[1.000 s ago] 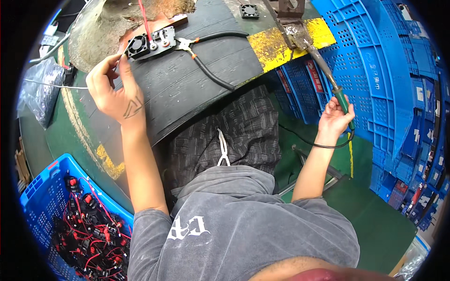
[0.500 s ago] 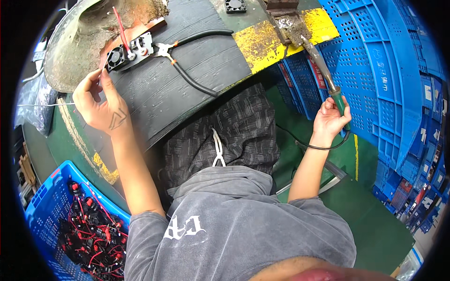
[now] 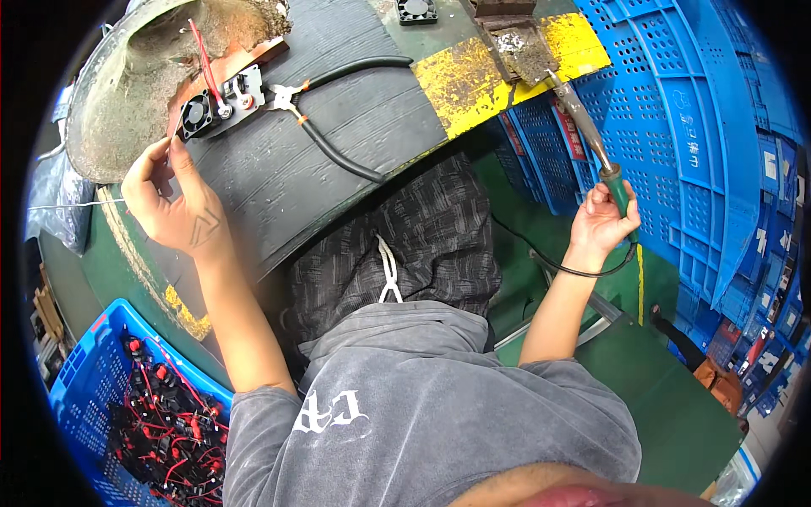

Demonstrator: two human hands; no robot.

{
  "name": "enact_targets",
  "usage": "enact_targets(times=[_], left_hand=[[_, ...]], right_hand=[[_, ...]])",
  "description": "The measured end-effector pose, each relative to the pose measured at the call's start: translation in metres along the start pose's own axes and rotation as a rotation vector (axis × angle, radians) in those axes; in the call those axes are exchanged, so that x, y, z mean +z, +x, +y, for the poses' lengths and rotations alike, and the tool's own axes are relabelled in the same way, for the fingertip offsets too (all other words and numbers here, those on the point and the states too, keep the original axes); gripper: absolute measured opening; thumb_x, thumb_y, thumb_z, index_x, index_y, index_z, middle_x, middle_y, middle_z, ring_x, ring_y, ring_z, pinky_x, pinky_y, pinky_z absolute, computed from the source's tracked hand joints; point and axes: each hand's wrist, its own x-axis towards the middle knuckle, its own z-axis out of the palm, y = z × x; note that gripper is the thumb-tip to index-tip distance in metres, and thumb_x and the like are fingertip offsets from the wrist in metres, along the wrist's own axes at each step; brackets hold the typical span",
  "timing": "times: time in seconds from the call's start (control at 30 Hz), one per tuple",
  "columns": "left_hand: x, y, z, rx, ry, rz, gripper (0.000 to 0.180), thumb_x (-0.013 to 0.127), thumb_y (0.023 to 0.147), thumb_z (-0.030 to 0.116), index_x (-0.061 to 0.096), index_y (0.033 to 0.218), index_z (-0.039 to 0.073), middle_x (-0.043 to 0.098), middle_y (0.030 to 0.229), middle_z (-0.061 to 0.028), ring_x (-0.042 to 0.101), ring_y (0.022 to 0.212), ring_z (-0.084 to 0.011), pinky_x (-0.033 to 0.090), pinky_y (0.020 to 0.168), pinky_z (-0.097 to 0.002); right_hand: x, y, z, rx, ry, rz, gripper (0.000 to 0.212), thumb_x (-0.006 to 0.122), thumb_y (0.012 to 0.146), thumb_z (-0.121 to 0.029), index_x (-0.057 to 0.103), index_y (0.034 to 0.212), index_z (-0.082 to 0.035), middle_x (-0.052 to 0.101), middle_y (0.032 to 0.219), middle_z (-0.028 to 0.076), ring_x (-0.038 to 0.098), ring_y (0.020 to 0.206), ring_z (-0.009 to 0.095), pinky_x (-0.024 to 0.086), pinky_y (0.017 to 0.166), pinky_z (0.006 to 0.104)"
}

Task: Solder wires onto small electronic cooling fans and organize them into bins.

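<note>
My right hand (image 3: 601,218) grips the green handle of a soldering iron (image 3: 585,127). The iron's tip rests at the edge of a grimy metal holder (image 3: 524,52) on the yellow-painted table edge. My left hand (image 3: 176,196) pinches thumb and fingertips together around a thin silvery solder wire (image 3: 84,204), which trails off to the left. Just beyond those fingertips lies a small black fan (image 3: 196,116) beside a metal plate (image 3: 246,88) with terminals and a red wire (image 3: 202,52). Black-handled pliers (image 3: 285,95) lie with their jaws against the plate.
A blue crate (image 3: 101,338) of red and black wired parts stands at lower left. Another small fan (image 3: 416,10) lies at the table's far side. Tall blue perforated crates (image 3: 650,118) line the right. The iron's black cord (image 3: 549,260) loops below my right hand.
The iron has shifted slightly right and down with my right hand. The table things sit a little further left in view. Part of another person has appeared at the right.
</note>
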Motion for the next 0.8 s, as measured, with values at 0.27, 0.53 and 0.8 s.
enact_targets(times=[0.27, 0.53, 0.8], left_hand=[[0.001, -0.001, -0.003, -0.025, -0.054, 0.026, 0.011, 0.077, 0.087, 0.006, 0.070, 0.095, 0.004, 0.064, 0.086, -0.0015, 0.052, 0.068, -0.0092, 0.042, 0.062, -0.0229], [-0.001, 0.000, 0.002, -0.033, -0.048, 0.013, 0.010, 0.076, 0.087, 0.007, 0.070, 0.094, 0.004, 0.063, 0.086, -0.0013, 0.051, 0.069, -0.0091, 0.042, 0.062, -0.0233], [-0.002, 0.000, 0.003, -0.045, -0.046, 0.010, 0.010, 0.076, 0.088, 0.008, 0.070, 0.094, 0.004, 0.063, 0.086, -0.0009, 0.050, 0.069, -0.0091, 0.041, 0.062, -0.0234]], right_hand=[[-0.001, 0.001, 0.000, -0.020, -0.018, -0.018, 0.037, 0.058, 0.092, -0.038, 0.065, 0.110, -0.007, 0.068, 0.088, 0.019, 0.061, 0.069, 0.024, 0.047, 0.050, 0.0284], [0.000, -0.004, -0.004, -0.069, -0.051, -0.047, 0.034, 0.059, 0.089, -0.034, 0.065, 0.110, -0.007, 0.067, 0.091, 0.020, 0.062, 0.074, 0.027, 0.049, 0.054, 0.0294], [0.002, -0.007, -0.015, -0.068, -0.053, -0.085, 0.033, 0.060, 0.087, -0.032, 0.065, 0.108, -0.006, 0.067, 0.089, 0.021, 0.061, 0.072, 0.027, 0.047, 0.054, 0.0295]])
